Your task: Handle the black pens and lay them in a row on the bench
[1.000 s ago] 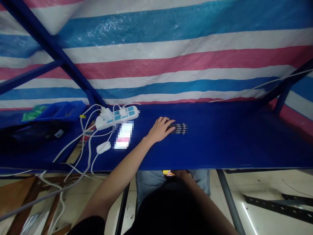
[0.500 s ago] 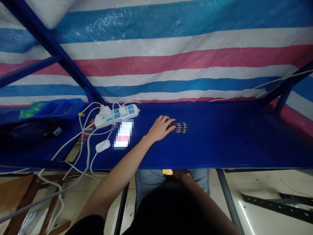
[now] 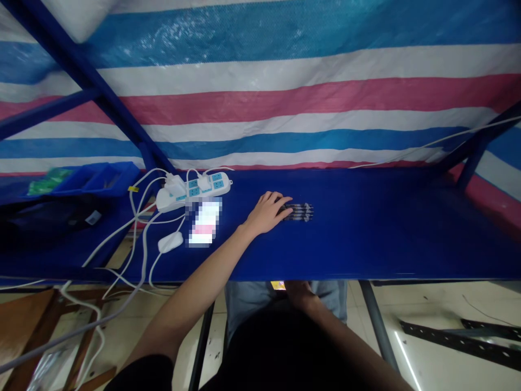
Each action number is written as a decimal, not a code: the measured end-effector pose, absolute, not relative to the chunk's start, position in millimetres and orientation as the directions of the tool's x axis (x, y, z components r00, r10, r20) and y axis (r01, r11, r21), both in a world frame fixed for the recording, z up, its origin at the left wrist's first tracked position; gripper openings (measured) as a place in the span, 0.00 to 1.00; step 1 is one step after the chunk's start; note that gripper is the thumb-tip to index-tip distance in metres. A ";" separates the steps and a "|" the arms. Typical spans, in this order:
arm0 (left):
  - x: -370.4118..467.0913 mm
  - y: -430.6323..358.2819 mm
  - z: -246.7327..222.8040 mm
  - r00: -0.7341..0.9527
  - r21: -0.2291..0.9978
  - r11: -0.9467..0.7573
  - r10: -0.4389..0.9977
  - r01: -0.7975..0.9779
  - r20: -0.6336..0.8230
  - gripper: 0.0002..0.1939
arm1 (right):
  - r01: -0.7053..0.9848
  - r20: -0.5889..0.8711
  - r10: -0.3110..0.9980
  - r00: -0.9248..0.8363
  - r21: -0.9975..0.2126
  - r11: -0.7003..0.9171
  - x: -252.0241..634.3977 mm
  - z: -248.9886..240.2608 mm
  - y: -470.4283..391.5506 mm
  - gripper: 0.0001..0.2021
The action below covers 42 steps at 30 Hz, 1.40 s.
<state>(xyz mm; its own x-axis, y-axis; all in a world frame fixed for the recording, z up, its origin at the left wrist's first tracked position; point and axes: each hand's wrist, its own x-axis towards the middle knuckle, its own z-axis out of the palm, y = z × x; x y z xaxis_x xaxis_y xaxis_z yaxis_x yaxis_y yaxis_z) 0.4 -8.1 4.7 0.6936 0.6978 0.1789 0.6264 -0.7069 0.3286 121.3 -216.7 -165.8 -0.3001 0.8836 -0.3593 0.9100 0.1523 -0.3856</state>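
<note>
My left hand [image 3: 267,212] rests on the blue tabletop, fingers spread, with the thumb and index finger over the near end of a small row of slim dark sticks [image 3: 302,212]. They look like pens in clear wrapping, lying side by side; their left ends are hidden under my fingers. Below the table edge, over my lap, is my right hand [image 3: 300,294], in shadow and partly cut off by the edge. Its fingers cannot be made out. A bright yellow lit object [image 3: 278,285] shows just left of it, mostly covered by the table edge.
A white power strip [image 3: 222,184] with plugs and cords lies on the table [image 3: 386,228] at the left. Near it are a blurred-out bright phone-like rectangle [image 3: 205,222] and a white adapter [image 3: 170,242]. Blue bins [image 3: 101,179] sit farther left. A striped tarp [image 3: 305,103] hangs behind.
My left hand and the sticks have stayed in place. My right hand has shifted slightly left, nearer the yellow lit object, and less of that object shows.
</note>
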 end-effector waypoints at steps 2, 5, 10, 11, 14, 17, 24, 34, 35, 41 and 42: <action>0.9 -7.7 5.1 0.689 0.343 -0.700 0.703 0.626 0.178 0.29 | 0.923 -0.382 0.878 -0.288 -0.355 0.148 122.0 -139.5 -230.9 0.28; 1.4 -8.0 6.0 0.685 0.364 -0.692 0.708 0.624 0.172 0.29 | 0.762 -0.409 0.684 -0.604 -0.549 0.344 135.9 -70.5 -238.1 0.31; 1.0 -6.5 5.2 0.686 0.374 -0.694 0.705 0.615 0.180 0.28 | 0.150 -0.156 -0.107 -0.982 -0.987 0.064 201.3 64.9 -187.2 0.17; 0.8 -4.9 4.1 0.686 0.373 -0.696 0.703 0.613 0.185 0.27 | 0.105 -0.105 -0.034 -0.994 -0.994 0.025 217.0 80.3 -169.9 0.16; 0.7 2.0 0.1 0.672 0.375 -0.690 0.713 0.619 0.203 0.23 | 0.243 -0.103 0.611 -0.785 -0.958 0.152 253.5 86.4 -113.6 0.14; 2.3 7.6 -2.0 0.633 0.394 -0.657 0.746 0.643 0.210 0.19 | 0.564 0.100 0.953 -0.285 -0.786 0.251 263.0 49.6 -60.9 0.11; 11.0 14.5 3.1 0.525 0.516 -0.540 0.829 0.665 0.191 0.07 | 0.686 0.150 0.922 -0.357 -0.627 0.368 245.3 -2.3 2.9 0.04; 12.8 21.2 2.2 0.577 0.581 -0.579 0.787 0.571 0.218 0.04 | 0.711 0.237 0.912 -0.334 -0.572 0.409 247.9 -11.0 3.4 0.02; 10.5 20.2 2.7 0.578 0.582 -0.584 0.784 0.565 0.225 0.06 | 0.704 0.255 0.912 -0.322 -0.579 0.410 247.3 -12.6 1.8 0.02; -12.0 11.8 10.1 0.698 0.574 -0.649 0.694 0.499 0.177 0.29 | 0.647 0.257 0.925 -0.279 -0.662 0.379 245.2 -14.4 -7.3 0.03; -14.9 10.6 11.2 0.703 0.574 -0.643 0.694 0.507 0.157 0.33 | 0.637 0.242 0.932 -0.270 -0.681 0.361 245.4 -13.5 -8.6 0.03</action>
